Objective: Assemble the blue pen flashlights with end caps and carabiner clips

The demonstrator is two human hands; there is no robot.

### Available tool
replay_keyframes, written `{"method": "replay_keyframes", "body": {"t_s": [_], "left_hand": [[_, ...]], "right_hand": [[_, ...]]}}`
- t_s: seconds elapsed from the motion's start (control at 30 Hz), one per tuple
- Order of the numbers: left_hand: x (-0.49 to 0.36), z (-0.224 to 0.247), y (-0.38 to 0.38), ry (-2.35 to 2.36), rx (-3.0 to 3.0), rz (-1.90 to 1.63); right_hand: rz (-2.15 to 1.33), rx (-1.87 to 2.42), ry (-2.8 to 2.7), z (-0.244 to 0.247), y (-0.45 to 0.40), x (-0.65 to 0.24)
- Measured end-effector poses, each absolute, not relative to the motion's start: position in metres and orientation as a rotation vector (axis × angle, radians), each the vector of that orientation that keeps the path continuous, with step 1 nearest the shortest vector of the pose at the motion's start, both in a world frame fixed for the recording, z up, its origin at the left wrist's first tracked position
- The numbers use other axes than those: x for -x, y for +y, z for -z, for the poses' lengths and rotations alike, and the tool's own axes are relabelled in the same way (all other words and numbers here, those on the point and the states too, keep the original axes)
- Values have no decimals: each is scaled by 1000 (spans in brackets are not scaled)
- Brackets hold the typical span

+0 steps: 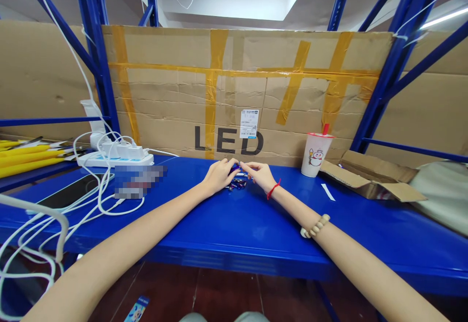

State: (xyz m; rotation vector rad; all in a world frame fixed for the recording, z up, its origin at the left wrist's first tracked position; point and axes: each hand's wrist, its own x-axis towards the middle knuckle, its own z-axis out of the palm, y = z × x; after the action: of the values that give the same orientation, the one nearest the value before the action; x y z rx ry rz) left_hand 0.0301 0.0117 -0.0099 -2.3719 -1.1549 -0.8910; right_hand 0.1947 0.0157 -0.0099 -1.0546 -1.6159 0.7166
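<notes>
Both hands meet at the middle of the blue shelf [248, 224], over a small heap of shiny dark purple and silver pieces [237, 184]. My left hand [219, 175] is closed, its fingers curled over the left side of the heap. From the right, my right hand [260, 175] is closed in a pinch, thumb and fingertips close to the left fingertips. A slim silver piece [241, 175] shows between the hands. What exactly each hand holds is too small and partly hidden by the fingers.
A cardboard sheet marked LED [175, 103] stands behind. At right are a paper cup with a red straw [316, 156], a paper strip [328, 192] and an open cardboard box [369, 178]. At left lie a phone [69, 193], white cables and a power strip [120, 156].
</notes>
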Motion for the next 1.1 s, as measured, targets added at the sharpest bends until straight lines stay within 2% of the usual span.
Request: {"method": "replay_keyframes", "body": {"t_s": [0.17, 0.33, 0.47, 0.67, 1.1], "left_hand": [[-30, 13, 14, -1158, 2361, 776], [-32, 13, 15, -1264, 2344, 772], [-29, 13, 19, -1278, 2378, 784], [-22, 15, 27, -1247, 2430, 616], [-22, 14, 27, -1202, 2458, 517]], "right_hand": [[-743, 1050, -1641, 11, 18, -194], [-619, 1044, -1684, 13, 24, -198], [-417, 1137, -1837, 16, 26, -205], [84, 1366, -2175, 16, 23, -214], [139, 1480, -2243, 14, 22, -215]]}}
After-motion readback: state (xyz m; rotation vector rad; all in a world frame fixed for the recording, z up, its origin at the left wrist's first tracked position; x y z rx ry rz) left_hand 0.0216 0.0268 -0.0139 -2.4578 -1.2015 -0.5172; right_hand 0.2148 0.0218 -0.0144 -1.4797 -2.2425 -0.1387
